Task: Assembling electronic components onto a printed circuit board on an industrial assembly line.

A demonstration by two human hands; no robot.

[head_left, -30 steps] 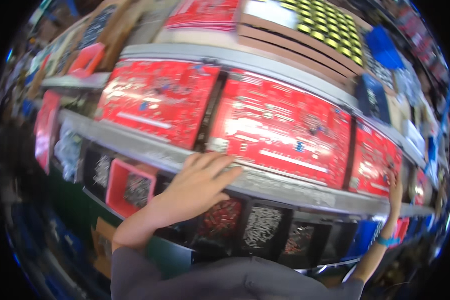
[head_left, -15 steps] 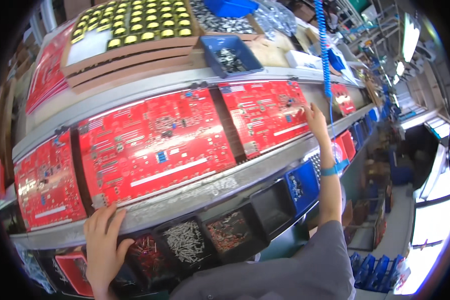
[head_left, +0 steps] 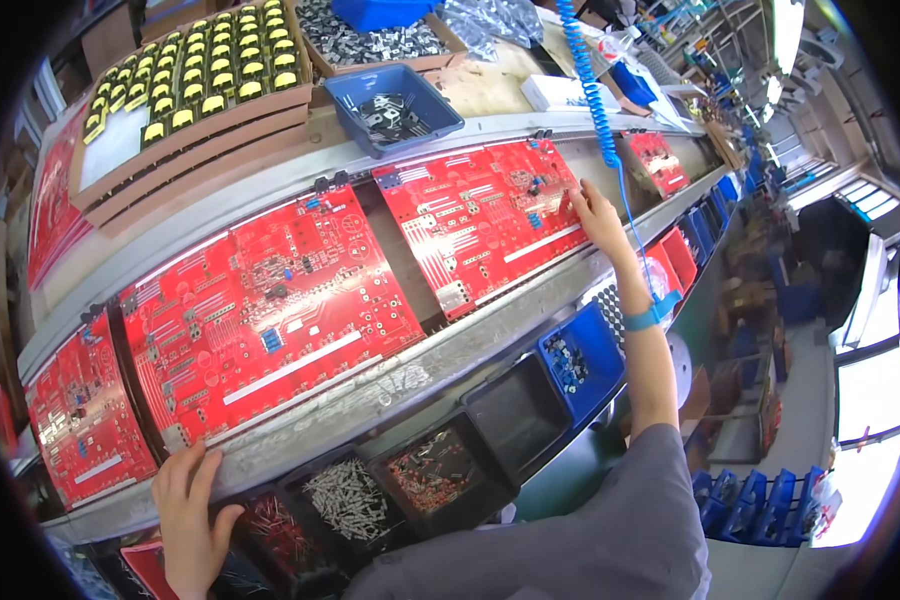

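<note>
Red circuit boards sit in a row along a metal rail track. My left hand rests on the rail's near edge, its fingers stretched out at the lower left corner of the large middle board. The fingertips touch or nearly touch that corner. My right hand reaches over the right edge of the board to its right, fingers extended near small parts there. No held part can be made out in it. A blue wrist band with a thin cord circles my right wrist.
Below the near rail hang bins: a black bin of pale parts, another of reddish parts, a blue bin. Beyond the track stand a carton of yellow-topped components and a blue-grey bin. A blue coiled cord hangs down.
The view has turned, so the boards and bins appear shifted left. My right hand now reaches slightly farther over the board's right edge. My left hand stays at the middle board's corner.
</note>
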